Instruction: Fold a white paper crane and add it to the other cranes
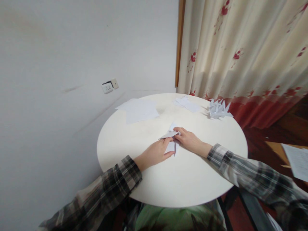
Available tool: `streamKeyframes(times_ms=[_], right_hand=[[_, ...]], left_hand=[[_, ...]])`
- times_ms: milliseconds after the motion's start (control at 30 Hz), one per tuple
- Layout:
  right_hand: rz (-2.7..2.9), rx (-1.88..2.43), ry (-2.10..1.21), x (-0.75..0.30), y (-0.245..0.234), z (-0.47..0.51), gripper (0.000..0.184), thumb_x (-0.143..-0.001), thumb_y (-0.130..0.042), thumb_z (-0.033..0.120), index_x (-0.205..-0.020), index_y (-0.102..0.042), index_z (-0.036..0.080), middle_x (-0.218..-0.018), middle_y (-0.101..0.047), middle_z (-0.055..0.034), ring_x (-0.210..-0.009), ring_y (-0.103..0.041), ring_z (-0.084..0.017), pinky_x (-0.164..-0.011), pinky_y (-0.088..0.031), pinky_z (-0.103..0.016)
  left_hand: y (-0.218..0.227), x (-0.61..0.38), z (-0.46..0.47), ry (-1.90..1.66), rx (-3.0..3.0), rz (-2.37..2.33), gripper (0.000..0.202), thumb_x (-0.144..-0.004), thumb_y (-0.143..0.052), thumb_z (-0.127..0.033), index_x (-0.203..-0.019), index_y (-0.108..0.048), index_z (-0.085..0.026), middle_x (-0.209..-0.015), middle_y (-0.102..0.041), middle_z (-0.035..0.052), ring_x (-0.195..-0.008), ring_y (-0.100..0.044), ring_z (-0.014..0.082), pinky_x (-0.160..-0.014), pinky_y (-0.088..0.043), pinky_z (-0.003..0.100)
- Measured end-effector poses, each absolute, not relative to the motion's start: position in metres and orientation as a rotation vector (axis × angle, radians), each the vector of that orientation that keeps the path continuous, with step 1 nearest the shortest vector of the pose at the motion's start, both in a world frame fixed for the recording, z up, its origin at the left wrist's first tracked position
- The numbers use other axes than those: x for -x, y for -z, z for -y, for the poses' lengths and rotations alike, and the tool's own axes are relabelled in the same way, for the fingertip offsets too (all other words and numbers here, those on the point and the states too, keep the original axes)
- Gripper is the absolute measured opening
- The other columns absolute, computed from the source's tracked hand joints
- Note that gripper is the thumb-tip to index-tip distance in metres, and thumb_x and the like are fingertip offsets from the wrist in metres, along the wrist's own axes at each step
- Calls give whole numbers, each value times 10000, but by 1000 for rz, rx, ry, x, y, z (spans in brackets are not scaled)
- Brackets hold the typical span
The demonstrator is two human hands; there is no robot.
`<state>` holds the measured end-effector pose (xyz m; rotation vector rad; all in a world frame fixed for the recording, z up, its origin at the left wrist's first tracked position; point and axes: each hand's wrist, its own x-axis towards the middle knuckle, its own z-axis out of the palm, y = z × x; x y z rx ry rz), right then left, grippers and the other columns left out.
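A partly folded piece of white paper (170,147) lies between my hands over the middle of the round table (192,179). My left hand (157,152) grips its near left part, thumb below and fingers above. At its right side, my right hand (188,138) pinches a raised flap, with the index finger curled over the top. One pointed flap sticks out to the left and another part points away from me. My fingers hide some of the folds.
White sheets (141,110) lie at the table's back left, and smaller paper pieces (187,104) at the back. A pile of folded paper shapes (218,109) sits at the right rear, near the curtain (240,57). A wall with a socket (107,87) stands left.
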<state>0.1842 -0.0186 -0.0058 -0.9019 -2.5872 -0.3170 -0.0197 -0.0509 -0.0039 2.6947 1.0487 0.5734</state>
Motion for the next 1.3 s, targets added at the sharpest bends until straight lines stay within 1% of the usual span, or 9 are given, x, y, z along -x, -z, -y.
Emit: streamKeyframes(times_ms=[200, 333, 467, 567, 667, 767, 867, 1167, 1300], right_hand=[[2595, 947, 312, -184, 5, 19, 164, -892, -430, 206, -941, -574, 145, -1196, -444, -139, -1021, -493, -224, -688, -540, -328], [2618, 966, 325, -183, 2, 18, 169, -895, -425, 202, -941, -577, 145, -1186, -441, -137, -1008, -491, -216, -693, -529, -319], [2641, 1001, 338, -180, -1, 18, 175, -896, -425, 212, -933, -579, 139, -1186, -438, -138, -977, -493, -211, -675, -518, -311], [2656, 1011, 336, -179, -2, 19, 179, -896, -423, 212, -943, -582, 145, -1191, -435, -136, -973, -488, -210, -649, -509, -296], [2664, 1009, 319, -180, -3, 19, 167, -886, -438, 196, -958, -581, 150, -1200, -429, -134, -986, -478, -213, -625, -499, -282], [2662, 999, 304, -181, -2, 20, 166, -884, -447, 208, -965, -581, 154, -1209, -422, -134, -999, -468, -216, -624, -492, -282], [2658, 985, 296, -181, -1, 19, 165, -885, -451, 218, -964, -583, 159, -1218, -416, -129, -1019, -456, -215, -645, -488, -285], [2649, 998, 259, -178, -3, 17, 145, -881, -465, 230, -937, -588, 177, -1230, -402, -116, -1005, -458, -205, -646, -470, -273], [2642, 993, 242, -179, -2, 16, 174, -894, -443, 251, -965, -587, 185, -1220, -416, -112, -1005, -463, -204, -657, -474, -279]], left_hand=[[7, 23, 50, -488, -2784, -870, 325, -881, -479, -264, -1190, -417, -185, -1229, -520, 80, -1187, -453, 195, -1035, -335, 344], [7, 25, 50, -457, -2771, -850, 342, -890, -457, -268, -1215, -401, -178, -1270, -491, 92, -1226, -418, 198, -1052, -315, 358], [5, 25, 51, -455, -2717, -877, 356, -870, -485, -242, -1205, -386, -175, -1232, -510, 96, -1181, -464, 202, -1018, -356, 365], [3, 25, 52, -461, -2687, -927, 421, -861, -499, -239, -1245, -342, -169, -1232, -507, 105, -1157, -487, 210, -989, -385, 367], [2, 24, 53, -458, -2711, -902, 473, -874, -477, -240, -1304, -292, -174, -1297, -460, 104, -1212, -436, 204, -1024, -353, 366], [2, 24, 52, -419, -2803, -836, 424, -900, -427, -237, -1308, -337, -164, -1325, -434, 102, -1253, -382, 198, -1061, -309, 352], [4, 25, 50, -384, -2871, -826, 393, -912, -406, -251, -1291, -389, -148, -1305, -448, 109, -1241, -393, 203, -1056, -319, 344], [2, 23, 51, -355, -2928, -831, 395, -917, -393, -246, -1298, -391, -141, -1290, -446, 111, -1215, -413, 206, -1035, -349, 341], [3, 23, 53, -371, -2928, -840, 391, -918, -384, -237, -1300, -391, -151, -1279, -439, 110, -1204, -419, 209, -1028, -356, 346]])
